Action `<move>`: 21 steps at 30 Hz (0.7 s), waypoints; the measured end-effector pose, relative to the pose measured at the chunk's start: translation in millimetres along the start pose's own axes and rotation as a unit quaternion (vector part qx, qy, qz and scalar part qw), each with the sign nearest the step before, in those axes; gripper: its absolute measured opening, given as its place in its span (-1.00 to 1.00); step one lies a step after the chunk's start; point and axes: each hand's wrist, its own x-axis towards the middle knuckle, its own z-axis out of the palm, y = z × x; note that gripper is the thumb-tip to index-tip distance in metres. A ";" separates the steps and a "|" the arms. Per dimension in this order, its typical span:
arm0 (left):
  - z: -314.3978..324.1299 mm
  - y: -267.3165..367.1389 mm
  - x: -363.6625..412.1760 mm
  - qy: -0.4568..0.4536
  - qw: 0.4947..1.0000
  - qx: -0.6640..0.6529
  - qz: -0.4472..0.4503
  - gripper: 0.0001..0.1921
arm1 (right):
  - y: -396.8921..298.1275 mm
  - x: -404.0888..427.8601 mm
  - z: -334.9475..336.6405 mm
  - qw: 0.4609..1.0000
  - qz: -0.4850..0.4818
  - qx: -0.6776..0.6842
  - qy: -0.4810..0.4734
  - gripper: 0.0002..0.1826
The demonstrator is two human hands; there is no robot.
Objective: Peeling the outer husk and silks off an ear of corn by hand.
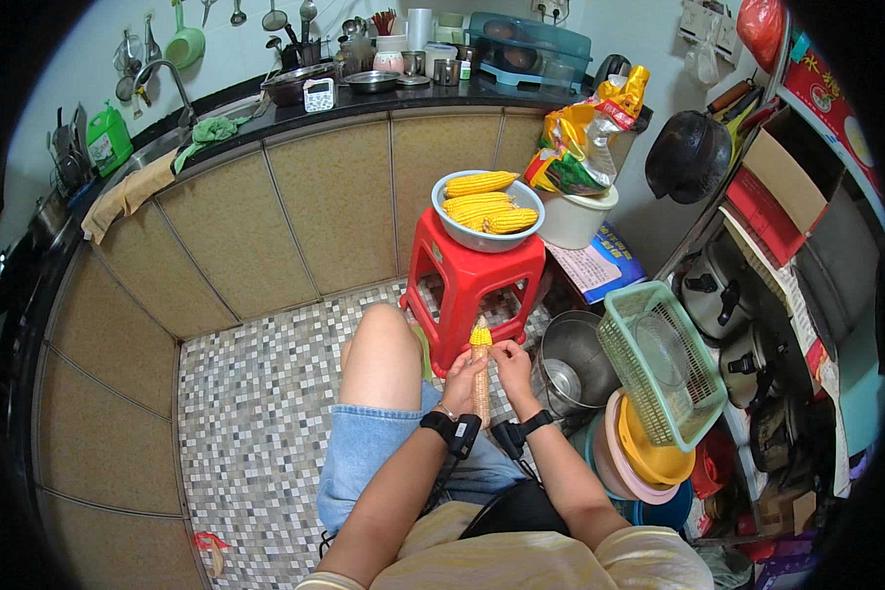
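A mostly stripped corn cob [481, 383] stands nearly upright between my hands, with yellow kernels left only around its tip. My left hand [459, 382] is closed around the cob from the left. On the other side, the fingers of my right hand [513, 366] are bent at the cob, just below the remaining kernels; whether they pinch a kernel is too small to see. Beyond them a red plastic stool [464, 276] carries a pale blue bowl [479, 242]. Several whole yellow corn cobs [479, 200] lie in that bowl.
A metal bucket [571, 354] stands on the floor right of my hands. Beside it, a green plastic basket [660, 361] rests over stacked basins [627, 472]. A shelf rack with pots [719, 295] lines the right. Cabinets [332, 199] under a black counter [442, 96] run behind the stool.
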 end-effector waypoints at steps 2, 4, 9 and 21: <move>-2.0 -0.7 1.6 -0.006 1.000 -0.004 -0.002 -0.70 | 2.0 0.0 -0.7 0.999 0.011 -0.036 0.009 -0.93; -4.1 -0.9 3.5 -0.029 1.000 0.006 -0.003 -0.78 | 6.2 2.2 -0.4 0.998 0.015 -0.065 0.016 -0.93; -8.3 3.4 4.1 -0.042 0.996 -0.059 -0.049 -0.78 | 20.0 7.8 -8.1 0.966 0.182 0.185 0.013 -0.95; -14.1 -3.0 6.0 0.107 0.989 -0.045 -0.091 -0.67 | 32.1 66.6 -48.6 0.813 0.427 0.382 -0.102 -0.85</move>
